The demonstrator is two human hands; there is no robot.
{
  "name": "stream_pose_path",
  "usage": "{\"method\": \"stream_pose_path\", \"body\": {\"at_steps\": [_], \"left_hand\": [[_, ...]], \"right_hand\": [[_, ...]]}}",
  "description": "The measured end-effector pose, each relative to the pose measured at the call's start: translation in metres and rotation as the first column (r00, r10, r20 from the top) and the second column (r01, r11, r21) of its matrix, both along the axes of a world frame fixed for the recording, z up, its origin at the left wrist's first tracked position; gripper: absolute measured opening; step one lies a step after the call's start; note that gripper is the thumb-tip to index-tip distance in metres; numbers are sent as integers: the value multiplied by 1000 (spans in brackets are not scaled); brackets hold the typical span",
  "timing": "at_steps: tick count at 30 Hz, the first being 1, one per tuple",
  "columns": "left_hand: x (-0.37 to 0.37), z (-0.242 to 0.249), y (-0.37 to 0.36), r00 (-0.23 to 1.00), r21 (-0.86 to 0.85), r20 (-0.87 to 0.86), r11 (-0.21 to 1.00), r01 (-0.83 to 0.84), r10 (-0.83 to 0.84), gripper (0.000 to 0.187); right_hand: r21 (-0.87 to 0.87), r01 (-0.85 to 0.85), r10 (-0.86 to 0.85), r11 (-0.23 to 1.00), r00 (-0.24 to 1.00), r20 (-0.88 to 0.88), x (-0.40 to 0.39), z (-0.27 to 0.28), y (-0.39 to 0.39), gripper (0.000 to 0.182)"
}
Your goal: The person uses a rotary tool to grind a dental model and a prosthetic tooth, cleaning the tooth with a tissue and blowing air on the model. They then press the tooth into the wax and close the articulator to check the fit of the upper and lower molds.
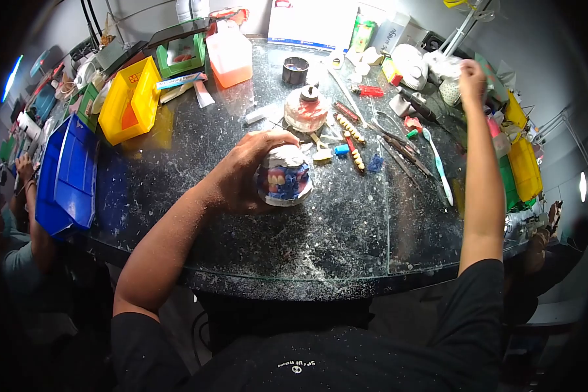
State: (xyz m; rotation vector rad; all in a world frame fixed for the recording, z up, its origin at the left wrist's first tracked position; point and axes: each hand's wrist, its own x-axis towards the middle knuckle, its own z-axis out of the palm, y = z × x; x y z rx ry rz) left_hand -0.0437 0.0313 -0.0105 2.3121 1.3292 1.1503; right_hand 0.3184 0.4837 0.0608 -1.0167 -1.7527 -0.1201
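Note:
My left hand (251, 166) is wrapped round a dental model (285, 178) with white plaster above and below, blue wax and teeth between. The model is upright over the dark, dusty table (242, 243). At the right back, my right hand (472, 81) is raised with bent fingers beside some crumpled clear plastic (445, 67); whatever it may hold is too small to make out. Behind the model stands a round glass burner (305, 110) with a dark cap. Strips of teeth (354, 154) and a blue piece (342, 150) lie to its right.
Blue (68, 176) and yellow (130, 101) bins stand at the left, near a bottle of pink liquid (228, 55). Metal tools (405, 153) and a toothbrush (438, 166) lie right of centre. Other people's hands show at the far left (26, 168) and far right (554, 217).

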Motion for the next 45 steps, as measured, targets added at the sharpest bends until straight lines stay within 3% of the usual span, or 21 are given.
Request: {"method": "stream_pose_path", "body": {"at_steps": [2,4,5,6,7,8,9,11,13,14,19,22,28,30,31,32,36,42,45], "left_hand": [[0,0,1,1000,10,-5,1000,-1,1,102],[1,-2,0,1000,12,-14,1000,-19,20,101],[1,-3,0,999,16,-19,999,-33,33,101],[1,-3,0,1000,21,-10,999,-25,25,100],[0,-3,1,1000,24,-3,1000,-18,18,99],[0,-3,1,1000,26,2,1000,-10,10,98],[0,-2,0,1000,31,-3,999,-16,17,97],[3,1,-1,1000,48,-17,999,-21,21,94],[3,-3,2,1000,52,-8,998,-20,21,91],[4,-4,2,1000,56,-7,998,-22,23,90],[8,-3,-3,998,37,17,997,-69,68,88],[9,-3,-3,995,1,96,1000,-28,28,88],[6,1,0,999,-5,46,1000,-5,5,89],[5,2,0,998,-5,67,1000,17,-17,89],[4,-1,0,997,-33,73,999,5,-3,89],[3,-1,-1,996,-15,91,1000,27,-25,89],[4,2,-2,992,-5,118,999,39,-38,90],[-2,0,-1,994,-17,99,999,39,-37,92],[-2,2,-3,999,-17,50,1000,3,-2,92]], "right_hand": [[109,-78,93,991,986,-141,20,30,-12,14],[-93,-78,65,993,988,-138,43,43,-23,12],[-177,-135,137,975,991,-4,53,42,-33,11],[-266,-117,211,957,909,360,66,42,-37,16],[-469,-101,339,877,822,457,81,25,-28,14],[-381,182,145,907,713,686,65,22,-78,23],[-195,131,48,972,701,711,59,14,-109,30],[-386,154,160,909,728,666,42,8,-103,33],[-437,-76,329,896,774,541,21,-10,-110,35],[-362,-291,443,886,762,471,2,-20,-123,36],[-353,-179,373,918,691,619,-42,-64,-112,57],[-291,-215,358,932,656,664,-39,-60,-100,50],[-129,-410,393,903,667,632,-56,-21,-123,36],[-418,-430,599,801,605,525,-60,-33,-114,41],[-336,-444,556,831,631,540,-60,-46,-111,51],[-373,-453,586,810,658,473,-61,-54,-107,60],[-367,-445,571,817,714,404,-60,-62,-104,59],[-364,-164,343,917,790,508,-56,-64,-108,58],[-42,-177,171,983,823,541,-56,-72,-115,46]]}}
